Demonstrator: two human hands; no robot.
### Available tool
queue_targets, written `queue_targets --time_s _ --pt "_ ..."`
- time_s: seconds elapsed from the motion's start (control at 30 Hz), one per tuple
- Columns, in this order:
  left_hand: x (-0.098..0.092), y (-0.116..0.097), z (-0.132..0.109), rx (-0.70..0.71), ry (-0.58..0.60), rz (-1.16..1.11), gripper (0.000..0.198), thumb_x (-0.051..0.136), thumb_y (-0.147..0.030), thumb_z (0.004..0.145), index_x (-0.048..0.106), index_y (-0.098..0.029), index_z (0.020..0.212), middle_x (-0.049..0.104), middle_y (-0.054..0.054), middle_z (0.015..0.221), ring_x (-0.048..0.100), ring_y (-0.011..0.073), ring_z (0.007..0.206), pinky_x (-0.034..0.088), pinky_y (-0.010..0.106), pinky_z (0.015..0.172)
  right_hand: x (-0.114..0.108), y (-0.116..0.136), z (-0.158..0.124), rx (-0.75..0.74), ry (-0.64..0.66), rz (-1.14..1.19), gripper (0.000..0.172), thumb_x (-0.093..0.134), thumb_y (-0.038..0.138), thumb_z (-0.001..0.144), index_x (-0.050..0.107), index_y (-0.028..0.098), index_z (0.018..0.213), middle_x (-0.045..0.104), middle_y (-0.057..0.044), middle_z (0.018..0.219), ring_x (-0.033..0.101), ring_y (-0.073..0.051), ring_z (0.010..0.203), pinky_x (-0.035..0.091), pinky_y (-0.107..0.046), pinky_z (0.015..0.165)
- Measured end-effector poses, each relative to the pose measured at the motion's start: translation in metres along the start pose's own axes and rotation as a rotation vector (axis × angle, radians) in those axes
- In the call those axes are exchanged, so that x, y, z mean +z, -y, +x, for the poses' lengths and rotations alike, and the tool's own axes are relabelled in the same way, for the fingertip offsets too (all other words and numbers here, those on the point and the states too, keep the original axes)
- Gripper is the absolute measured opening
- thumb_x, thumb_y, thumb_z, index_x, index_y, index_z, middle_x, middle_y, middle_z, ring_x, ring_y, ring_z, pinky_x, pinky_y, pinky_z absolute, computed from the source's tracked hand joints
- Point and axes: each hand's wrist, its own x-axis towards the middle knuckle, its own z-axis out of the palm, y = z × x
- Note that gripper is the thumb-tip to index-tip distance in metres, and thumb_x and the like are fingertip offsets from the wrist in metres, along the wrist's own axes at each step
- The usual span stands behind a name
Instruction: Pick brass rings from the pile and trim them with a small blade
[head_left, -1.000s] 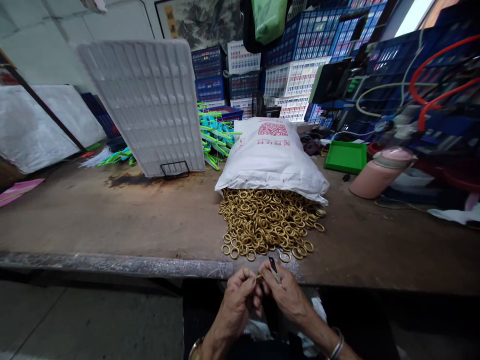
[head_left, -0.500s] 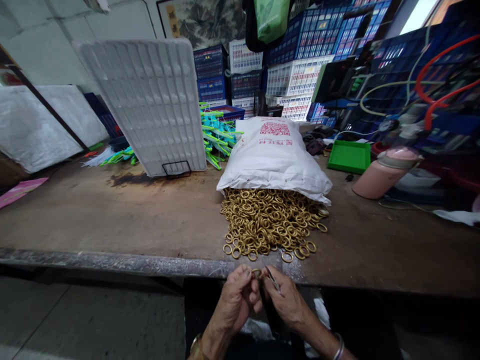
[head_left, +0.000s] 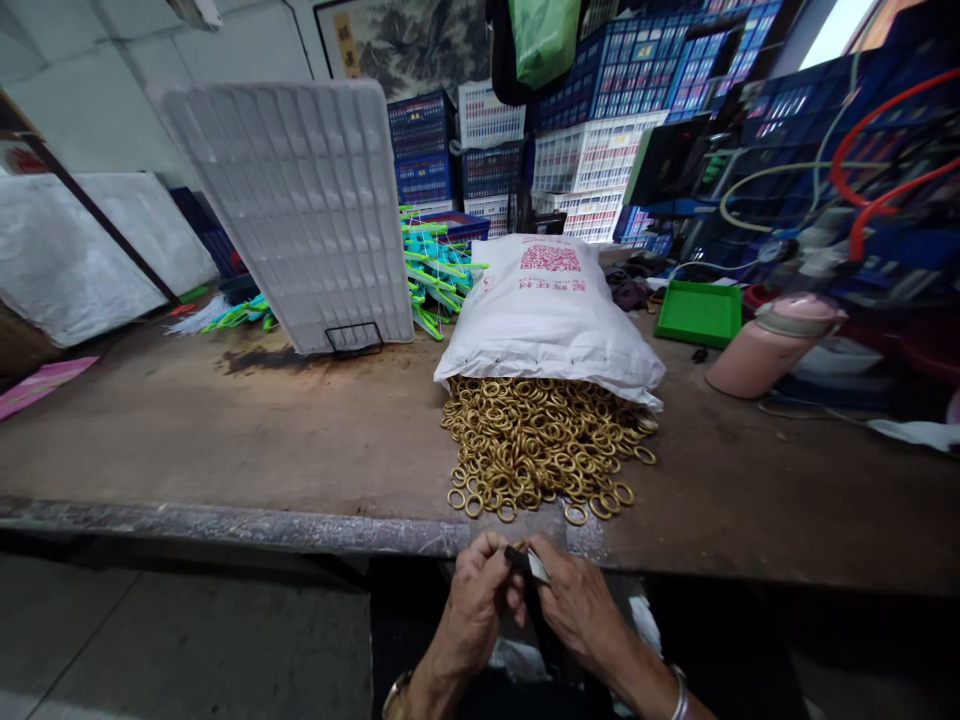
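My left hand (head_left: 480,590) and my right hand (head_left: 574,600) meet just below the table's front edge. The left fingers pinch a small gold ring (head_left: 517,546), mostly hidden between the fingertips. The right hand grips a small flat metal tool (head_left: 531,563) with a dark end, laid against the ring. Just beyond my hands a heap of gold rings (head_left: 544,445) spills from the open mouth of a white sack (head_left: 547,305) lying on the wooden table (head_left: 225,430).
A white moulded tray (head_left: 300,210) leans upright at the back left, with green and teal plastic parts (head_left: 435,275) behind it. A green tray (head_left: 697,312) and a pink flask (head_left: 772,340) lie at the right. Blue and white crates (head_left: 585,120) are stacked behind.
The tool in my right hand has tipped from upright to lying flat against the ring, and both hands have sunk slightly below the table edge.
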Motion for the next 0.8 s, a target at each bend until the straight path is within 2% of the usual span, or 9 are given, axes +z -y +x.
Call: queue_targets --time_s 0.2,0.5,0.67,0.8 --pt "0.0 0.002 -0.001 0.017 -0.026 0.057 0.03 0.06 -0.042 0.071 0.043 -0.017 0.072 0.046 -0.006 0.052 0.034 0.0031 0.037 0.033 0.016 0.038 0.001 -0.002 0.001 0.025 -0.019 -0.173 0.027 0.035 0.003 0.066 0.047 0.02 0.084 0.065 -0.002 0.069 0.06 -0.017 0.062 0.029 -0.024 0.051" --pt "0.001 0.001 -0.001 0.012 0.004 0.0 0.032 0.06 -0.044 0.07 0.043 -0.016 0.07 0.045 -0.005 0.052 0.033 0.0025 0.037 0.032 0.016 0.037 0.007 -0.002 0.001 0.044 -0.097 -0.257 0.024 0.039 0.004 0.069 0.045 0.02 0.085 0.064 -0.002 0.068 0.059 -0.017 0.059 0.023 -0.026 0.049" --pt "0.005 -0.002 -0.005 0.024 0.011 -0.025 0.029 0.059 -0.04 0.072 0.044 -0.016 0.07 0.046 -0.005 0.053 0.033 0.0031 0.037 0.032 0.016 0.036 0.0 -0.005 0.004 0.088 -0.066 -0.262 0.023 0.036 0.002 0.07 0.046 0.019 0.082 0.065 -0.003 0.068 0.06 -0.016 0.059 0.022 -0.026 0.049" --pt "0.006 -0.006 -0.008 0.033 0.026 -0.025 0.029 0.06 -0.04 0.071 0.044 -0.017 0.068 0.046 -0.005 0.053 0.033 0.0031 0.037 0.033 0.017 0.035 -0.007 -0.016 0.006 0.149 -0.098 -0.285 0.024 0.035 0.002 0.068 0.046 0.019 0.08 0.062 -0.002 0.063 0.057 -0.015 0.055 0.02 -0.026 0.049"
